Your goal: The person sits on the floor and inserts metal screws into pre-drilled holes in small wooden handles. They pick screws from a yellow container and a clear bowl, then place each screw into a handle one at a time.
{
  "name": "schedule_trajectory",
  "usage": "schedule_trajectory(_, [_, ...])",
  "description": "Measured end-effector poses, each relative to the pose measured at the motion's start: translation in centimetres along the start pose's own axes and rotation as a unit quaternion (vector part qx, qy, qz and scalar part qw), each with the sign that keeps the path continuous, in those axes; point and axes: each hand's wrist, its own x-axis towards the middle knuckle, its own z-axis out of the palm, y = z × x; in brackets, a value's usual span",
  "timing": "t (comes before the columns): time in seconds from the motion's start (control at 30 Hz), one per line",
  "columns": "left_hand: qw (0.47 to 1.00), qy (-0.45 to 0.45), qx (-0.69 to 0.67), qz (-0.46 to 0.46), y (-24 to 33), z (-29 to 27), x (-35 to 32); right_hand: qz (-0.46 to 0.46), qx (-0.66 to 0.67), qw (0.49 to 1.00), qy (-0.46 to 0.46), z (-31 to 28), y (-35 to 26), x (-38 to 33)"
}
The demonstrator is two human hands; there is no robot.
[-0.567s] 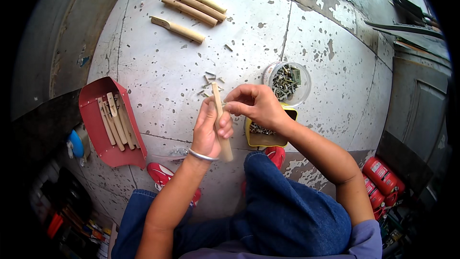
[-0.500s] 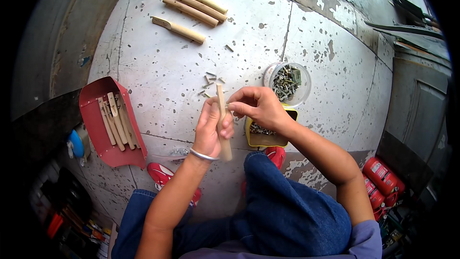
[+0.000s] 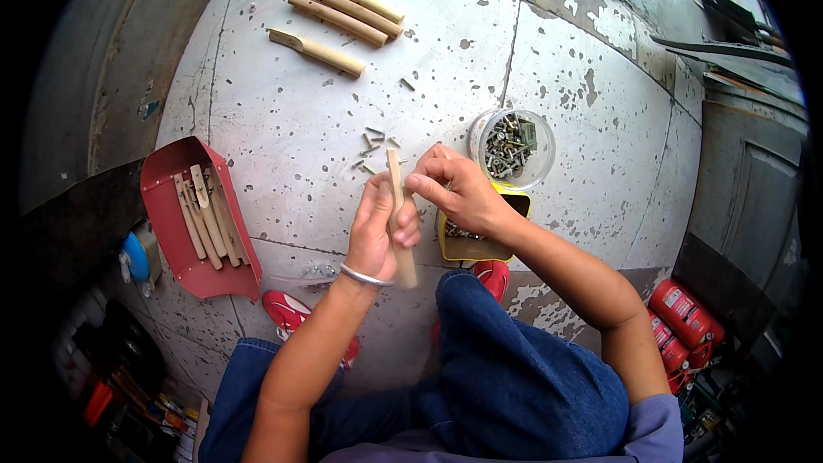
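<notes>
My left hand [image 3: 370,227] is wrapped round a pale wooden handle [image 3: 405,269], held nearly upright, its narrow flattened end away from me. My right hand [image 3: 467,195] is at the handle's right side near that end, thumb and forefinger pinched together; whatever is between them is too small or hidden to make out. Just beyond the handle, several loose bolts [image 3: 372,149] lie on the floor. To the right are a clear round tub [image 3: 549,163] of bolts and, nearer me, a yellow-rimmed container [image 3: 480,250] with small metal hardware, partly covered by my right hand and wrist.
Farther off, several similar wooden handles [image 3: 347,15] lie on the worn pale floor [image 3: 600,171]. A red scoop-shaped tray [image 3: 193,270] on the left holds more handles. Red fire extinguishers [image 3: 681,313] are at the lower right. A clear plastic bag [image 3: 304,277] lies by my left shoe.
The fingers of my right hand have shifted slightly along the handle's side, and the pinch has changed a little. My left hand and the handle stay almost in place.
</notes>
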Motion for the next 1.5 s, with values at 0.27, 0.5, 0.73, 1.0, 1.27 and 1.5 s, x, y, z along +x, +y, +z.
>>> schedule_trajectory(0.27, [1.000,0.007,0.010,0.000,-0.1,0.2,0.0,-0.035,0.011,0.999,0.034,0.3,0.4,0.0])
schedule_trajectory(0.5, [1.000,0.007,-0.011,0.002,-0.3,0.1,0.0,-0.001,0.026,1.000,0.004,-0.1,-0.1,-0.2])
schedule_trajectory(0.73, [1.000,0.024,0.002,-0.003,-0.4,0.5,0.1,-0.017,0.032,0.999,0.023,-0.3,-0.2,-0.2])
schedule_trajectory(1.0, [1.000,0.031,0.005,-0.003,0.0,0.9,0.3,0.013,0.030,0.999,0.002,-0.3,-0.6,-0.3])
schedule_trajectory(1.27, [0.999,0.036,0.037,-0.017,-0.2,0.6,0.3,-0.004,-0.015,1.000,0.015,-0.4,0.1,-0.1])
schedule_trajectory(1.5, [0.998,0.049,0.025,-0.015,0.0,1.0,0.3,0.032,0.030,0.999,-0.012,-0.8,0.5,0.0])
